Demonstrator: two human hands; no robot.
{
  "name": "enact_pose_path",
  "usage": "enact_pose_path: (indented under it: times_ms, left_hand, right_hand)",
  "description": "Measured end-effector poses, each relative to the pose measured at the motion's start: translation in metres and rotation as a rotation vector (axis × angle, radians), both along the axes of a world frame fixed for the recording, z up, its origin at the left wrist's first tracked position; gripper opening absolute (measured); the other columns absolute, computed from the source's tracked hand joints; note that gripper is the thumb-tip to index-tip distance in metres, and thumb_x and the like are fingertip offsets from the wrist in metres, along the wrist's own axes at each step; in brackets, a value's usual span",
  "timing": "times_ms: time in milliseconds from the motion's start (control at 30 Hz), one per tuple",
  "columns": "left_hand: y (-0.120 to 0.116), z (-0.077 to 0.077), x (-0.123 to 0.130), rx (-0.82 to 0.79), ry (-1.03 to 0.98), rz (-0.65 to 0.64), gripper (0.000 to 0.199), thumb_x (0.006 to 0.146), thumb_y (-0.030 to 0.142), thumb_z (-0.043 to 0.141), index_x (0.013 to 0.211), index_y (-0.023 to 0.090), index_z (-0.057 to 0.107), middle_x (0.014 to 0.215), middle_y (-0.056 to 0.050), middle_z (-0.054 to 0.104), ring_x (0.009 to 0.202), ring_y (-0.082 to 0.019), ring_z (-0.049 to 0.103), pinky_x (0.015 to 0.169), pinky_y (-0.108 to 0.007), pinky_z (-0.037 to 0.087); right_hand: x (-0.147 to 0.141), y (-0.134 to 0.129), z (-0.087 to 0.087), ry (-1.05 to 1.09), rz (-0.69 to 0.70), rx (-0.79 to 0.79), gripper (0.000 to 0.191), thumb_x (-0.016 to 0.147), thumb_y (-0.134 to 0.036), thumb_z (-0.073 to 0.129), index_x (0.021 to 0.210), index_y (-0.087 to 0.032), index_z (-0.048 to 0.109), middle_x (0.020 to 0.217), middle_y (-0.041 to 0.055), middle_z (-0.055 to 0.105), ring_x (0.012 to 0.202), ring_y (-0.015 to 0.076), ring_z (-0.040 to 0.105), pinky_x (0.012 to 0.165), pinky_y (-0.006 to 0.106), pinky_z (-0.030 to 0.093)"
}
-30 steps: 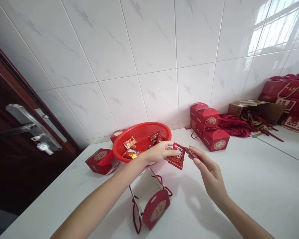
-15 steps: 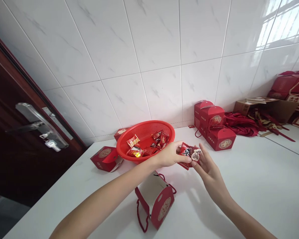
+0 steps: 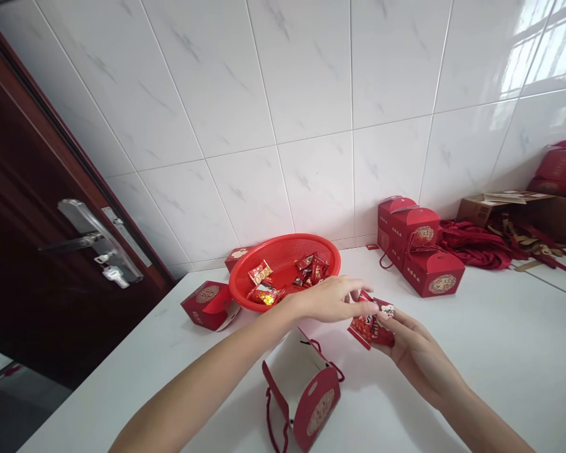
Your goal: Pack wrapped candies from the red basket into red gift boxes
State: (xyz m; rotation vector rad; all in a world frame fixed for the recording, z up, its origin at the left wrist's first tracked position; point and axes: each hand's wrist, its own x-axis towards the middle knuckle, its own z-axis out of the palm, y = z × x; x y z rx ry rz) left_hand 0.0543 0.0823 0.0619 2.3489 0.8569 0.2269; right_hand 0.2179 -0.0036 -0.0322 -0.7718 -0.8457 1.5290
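Red wrapped snack packets [image 3: 362, 327] with printed lettering are between my two hands, in front of the basket. My left hand [image 3: 332, 301] reaches over from the left, thumb and fingers closed on the upper edge of the packets. From the right, my right hand [image 3: 417, 349] grips their right side, thumb on top and fingers below. How many packets overlap there I cannot tell. Below my left forearm stands an open red gift box [image 3: 317, 409] with a pale inside and dark red cord handles. A red plastic basket [image 3: 238, 277] behind my left hand contains several wrapped packets.
One closed red box [image 3: 207, 306] sits left of the basket, another partly behind it. Stacked red boxes [image 3: 434, 274] stand right, against the tiled wall. Beyond lie dark red fabric [image 3: 474, 244] and a cardboard carton [image 3: 471, 206]. A door with keys [image 3: 114, 274] is at left.
Both hands have lowered slightly with the packets, which are now turned and tilted differently. The whole view has shifted, moving the scene right and down.
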Motion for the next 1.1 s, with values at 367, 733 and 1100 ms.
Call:
enact_pose_path:
  times_ms: [367,733,1100]
  left_hand:
    - [0.103,-0.024,-0.044,0.036,0.294,0.289,0.032,0.080,0.028,0.067,0.112,0.027,0.075,0.116,-0.001,0.073,0.103,-0.020,0.067,0.085,-0.024,0.050]
    - [0.126,-0.046,-0.069,0.161,0.499,0.641,0.032,0.078,0.022,0.062,0.107,0.016,0.074,0.126,-0.019,0.068,0.115,-0.034,0.064,0.091,-0.037,0.050]
    - [0.122,-0.049,-0.065,0.063,0.421,0.414,0.060,0.068,0.028,0.076,0.126,0.029,0.067,0.131,-0.003,0.067,0.111,-0.025,0.066,0.087,-0.026,0.053]
  right_hand:
    - [-0.001,-0.001,-0.002,0.043,-0.039,-0.127,0.026,0.078,-0.043,0.079,0.089,-0.020,0.077,0.089,0.0051,0.070,0.081,0.0177,0.058,0.075,0.030,0.051]
    - [0.000,-0.002,-0.004,0.039,-0.032,-0.140,0.026,0.082,-0.041,0.076,0.099,-0.022,0.078,0.099,0.0062,0.073,0.087,0.0206,0.062,0.076,0.030,0.050]
    - [-0.002,-0.002,-0.001,0.060,-0.033,-0.176,0.031,0.078,-0.040,0.079,0.102,-0.022,0.077,0.105,0.0069,0.073,0.098,0.0264,0.063,0.082,0.035,0.050]
